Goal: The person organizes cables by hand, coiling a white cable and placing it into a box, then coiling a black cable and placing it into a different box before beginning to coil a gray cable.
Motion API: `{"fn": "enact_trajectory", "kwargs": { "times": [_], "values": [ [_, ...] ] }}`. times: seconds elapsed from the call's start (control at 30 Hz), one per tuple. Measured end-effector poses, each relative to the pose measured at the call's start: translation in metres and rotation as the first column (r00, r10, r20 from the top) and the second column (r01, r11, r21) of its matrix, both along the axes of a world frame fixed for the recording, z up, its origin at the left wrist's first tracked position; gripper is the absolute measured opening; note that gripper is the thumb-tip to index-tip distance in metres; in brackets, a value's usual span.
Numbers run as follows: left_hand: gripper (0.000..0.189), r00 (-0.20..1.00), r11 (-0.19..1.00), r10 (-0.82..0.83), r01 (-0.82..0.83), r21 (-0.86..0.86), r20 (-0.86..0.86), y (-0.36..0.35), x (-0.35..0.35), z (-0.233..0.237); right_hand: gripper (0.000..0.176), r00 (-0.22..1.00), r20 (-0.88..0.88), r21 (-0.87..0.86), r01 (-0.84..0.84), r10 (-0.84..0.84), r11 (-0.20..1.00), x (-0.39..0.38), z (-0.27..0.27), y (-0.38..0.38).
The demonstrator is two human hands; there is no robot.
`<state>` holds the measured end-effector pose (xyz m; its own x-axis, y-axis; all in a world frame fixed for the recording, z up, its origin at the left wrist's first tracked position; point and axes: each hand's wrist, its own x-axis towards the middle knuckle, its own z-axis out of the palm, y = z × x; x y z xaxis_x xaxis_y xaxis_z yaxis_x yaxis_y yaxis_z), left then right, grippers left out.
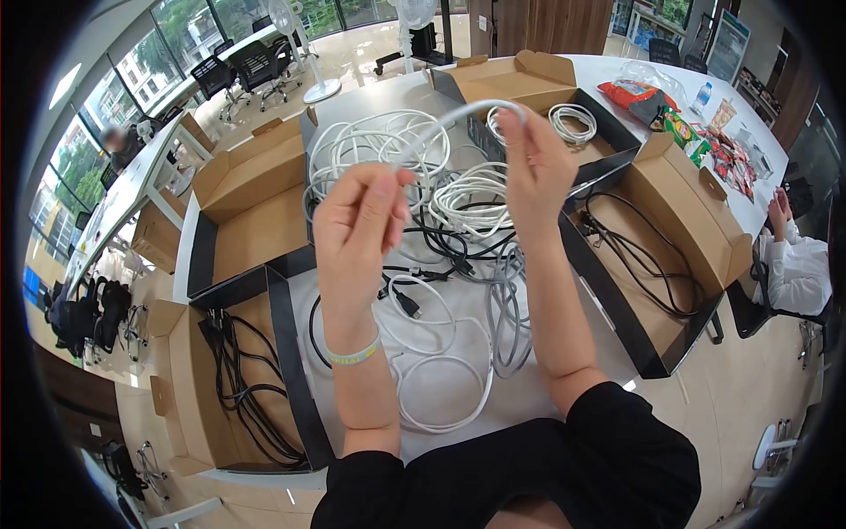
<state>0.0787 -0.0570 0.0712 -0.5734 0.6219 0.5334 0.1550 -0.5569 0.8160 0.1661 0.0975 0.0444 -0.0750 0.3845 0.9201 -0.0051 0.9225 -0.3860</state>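
A white cable (467, 108) arcs between my two raised hands, above the table. My left hand (363, 216), with a pale band on its wrist, is closed on one part of the cable with thumb and fingers. My right hand (539, 167) pinches the cable farther along, at the upper right. Beneath them lies a pile of loose white cables (379, 141), with a coiled white bundle (471, 201) beside it. Black cables (441, 240) and a grey cable (505, 309) are tangled nearer me. One white cable (441, 428) loops on the table close to my body.
Open cardboard boxes surround the pile. Black cables lie in the left front box (291, 379) and right box (617, 309); white coils sit in the back box (617, 145). Snack packets (634, 99) and a bottle (701, 98) stand back right. A person (797, 264) sits at right.
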Motion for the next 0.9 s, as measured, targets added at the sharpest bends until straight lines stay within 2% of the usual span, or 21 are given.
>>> {"fn": "enact_trajectory", "kwargs": {
  "times": [0.07, 0.13, 0.17, 0.2, 0.23, 0.27, 0.33, 0.37, 0.43, 0.47, 0.5, 0.53, 0.57, 0.6, 0.63, 0.67, 0.7, 0.73, 0.8, 0.87, 0.9],
  "values": [
    [0.022, 0.985, 0.99, -0.107, 0.094, -0.104, -0.135, -0.002, 0.0, 0.0, 0.018, 0.918, -0.338, -0.214, -0.291, 0.209, 0.932, -0.001, -0.006, 0.008],
    [0.017, 0.985, 0.985, -0.153, 0.146, -0.091, -0.08, -0.002, 0.0, 0.0, 0.019, 0.923, -0.314, -0.208, -0.293, 0.22, 0.933, 0.003, -0.004, 0.007],
    [0.018, 0.986, 0.987, -0.149, 0.143, -0.075, -0.081, -0.001, 0.001, 0.0, 0.021, 0.823, -0.439, -0.306, -0.515, 0.361, 0.801, 0.007, -0.004, 0.006],
    [0.018, 0.986, 0.988, -0.144, 0.14, -0.06, -0.081, -0.001, 0.001, 0.0, 0.023, 0.683, -0.572, -0.36, -0.706, 0.454, 0.609, 0.009, -0.002, 0.005],
    [0.018, 0.986, 0.988, -0.144, 0.14, -0.059, -0.079, 0.0, -0.001, -0.002, 0.026, 0.603, -0.653, -0.38, -0.784, 0.458, 0.49, 0.012, 0.003, 0.004],
    [0.018, 0.985, 0.99, -0.128, 0.12, -0.068, -0.118, 0.001, -0.006, -0.004, 0.026, 0.602, -0.653, -0.379, -0.785, 0.459, 0.489, 0.016, 0.006, 0.004],
    [0.019, 0.981, 0.992, -0.109, 0.098, -0.077, -0.16, 0.006, -0.012, -0.009, 0.032, 0.478, -0.717, -0.383, -0.878, 0.507, 0.287, 0.023, 0.011, 0.004],
    [0.02, 0.985, 0.987, -0.148, 0.142, -0.072, -0.093, 0.01, -0.013, -0.011, 0.032, 0.477, -0.718, -0.382, -0.879, 0.507, 0.285, 0.024, 0.013, 0.001],
    [0.021, 0.982, 0.981, -0.187, 0.185, -0.062, -0.024, 0.02, -0.012, -0.017, 0.039, 0.314, -0.77, -0.371, -0.928, 0.556, 0.01, 0.023, 0.019, -0.006],
    [0.022, 0.985, 0.985, -0.173, 0.173, -0.003, 0.014, 0.026, -0.01, -0.02, 0.039, 0.314, -0.77, -0.372, -0.928, 0.555, 0.01, 0.022, 0.018, -0.006],
    [0.023, 0.986, 0.986, -0.161, 0.158, 0.054, 0.054, 0.03, -0.006, -0.022, 0.041, 0.088, -0.81, -0.282, -0.925, 0.58, -0.254, 0.022, 0.015, -0.006],
    [0.023, 0.985, 0.986, -0.162, 0.159, 0.05, 0.055, 0.031, -0.002, -0.021, 0.043, -0.14, -0.829, -0.184, -0.845, 0.541, -0.502, 0.02, 0.013, -0.007],
    [0.025, 0.981, 0.988, -0.152, 0.15, 0.019, 0.118, 0.031, 0.002, -0.018, 0.043, -0.24, -0.856, -0.095, -0.798, 0.458, -0.595, 0.018, 0.012, -0.011],
    [0.026, 0.974, 0.99, -0.138, 0.143, -0.012, 0.178, 0.032, 0.006, -0.017, 0.043, -0.24, -0.857, -0.092, -0.799, 0.455, -0.595, 0.015, 0.01, -0.015],
    [0.026, 0.974, 0.99, -0.137, 0.142, -0.014, 0.178, 0.034, 0.009, -0.018, 0.044, -0.278, -0.887, -0.011, -0.786, 0.369, -0.618, 0.011, 0.008, -0.019],
    [0.027, 0.952, 0.978, -0.203, 0.207, 0.008, 0.228, 0.037, 0.012, -0.02, 0.045, -0.315, -0.907, 0.071, -0.77, 0.281, -0.634, 0.009, 0.006, -0.024],
    [0.028, 0.923, 0.962, -0.268, 0.27, 0.034, 0.275, 0.04, 0.015, -0.023, 0.046, -0.3, -0.927, 0.098, -0.774, 0.225, -0.626, 0.008, 0.007, -0.029],
    [0.028, 0.924, 0.963, -0.266, 0.267, 0.035, 0.276, 0.043, 0.016, -0.028, 0.046, -0.3, -0.927, 0.097, -0.772, 0.225, -0.628, 0.006, 0.007, -0.034],
    [0.031, 0.935, 0.963, -0.256, 0.224, 0.15, 0.246, 0.047, 0.018, -0.036, 0.047, -0.201, -0.967, 0.088, -0.838, 0.155, -0.538, 0.0, 0.006, -0.043],
    [0.033, 0.925, 0.972, -0.219, 0.178, 0.155, 0.312, 0.045, 0.021, -0.034, 0.047, -0.229, -0.957, 0.094, -0.825, 0.176, -0.557, -0.008, 0.002, -0.049],
    [0.033, 0.921, 0.97, -0.182, 0.111, 0.215, 0.345, 0.045, 0.018, -0.035, 0.046, -0.138, -0.986, 0.071, -0.846, 0.089, -0.528, -0.012, 0.007, -0.055]
  ]
}}
